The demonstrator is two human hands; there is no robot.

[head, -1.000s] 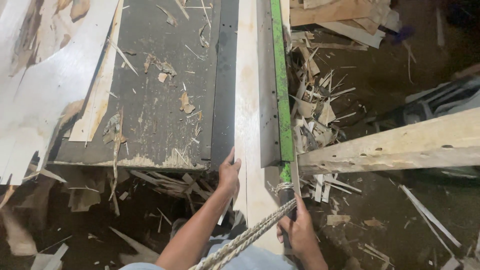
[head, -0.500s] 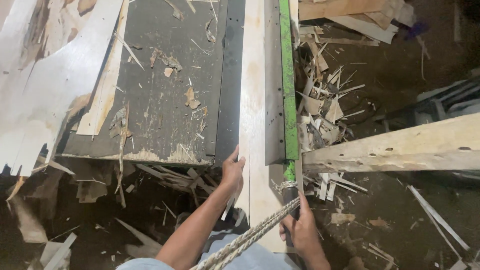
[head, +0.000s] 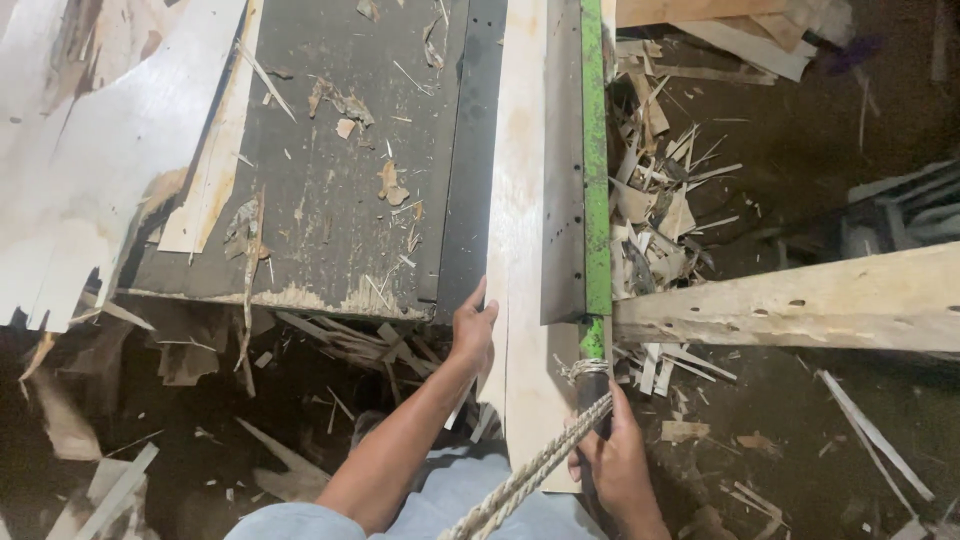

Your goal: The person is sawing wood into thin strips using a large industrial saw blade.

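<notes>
A long pale sheet of thin wood veneer [head: 525,230] lies lengthwise on a dark work table [head: 330,200], under a grey cutter blade [head: 562,200] with a green bar [head: 596,180]. My left hand [head: 472,328] grips the near left edge of the veneer sheet. My right hand [head: 612,462] is closed around the dark handle end of the green bar, where a twisted rope [head: 530,475] is tied and runs back toward me.
Veneer scraps and splinters [head: 660,210] are heaped right of the blade and on the floor below the table. A rough wooden beam [head: 800,300] juts out to the right. Pale veneer sheets [head: 90,170] hang over the table's left side.
The view has shifted slightly. My left hand has slid a little up and right along the veneer edge. My right hand stays on the handle.
</notes>
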